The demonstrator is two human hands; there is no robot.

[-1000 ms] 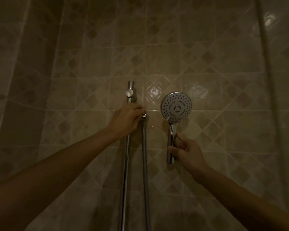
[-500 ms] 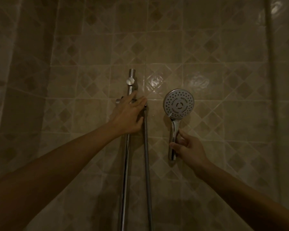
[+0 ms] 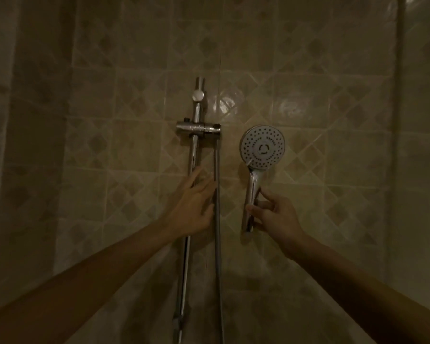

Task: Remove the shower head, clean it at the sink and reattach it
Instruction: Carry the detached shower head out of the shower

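A chrome shower head [image 3: 262, 147] with a round grey spray face stands upright in front of the tiled wall, detached from its hose. My right hand [image 3: 274, 213] pinches its chrome handle near the lower end. The empty holder bracket [image 3: 199, 127] sits on the vertical chrome rail [image 3: 196, 112]. A metal hose [image 3: 218, 244] hangs straight down from the bracket's right end. My left hand [image 3: 194, 206] is below the bracket, fingers straight and spread, over the rail and touching the hose.
Beige patterned tiles [image 3: 333, 120] cover the wall behind everything. A wall corner runs down the left side [image 3: 67, 170]. A pale vertical edge [image 3: 397, 145] stands at the right. The light is dim.
My left hand has let go of the bracket and dropped down along the rail to the hose, leaving the bracket uncovered. The shower head has stayed in my right hand.
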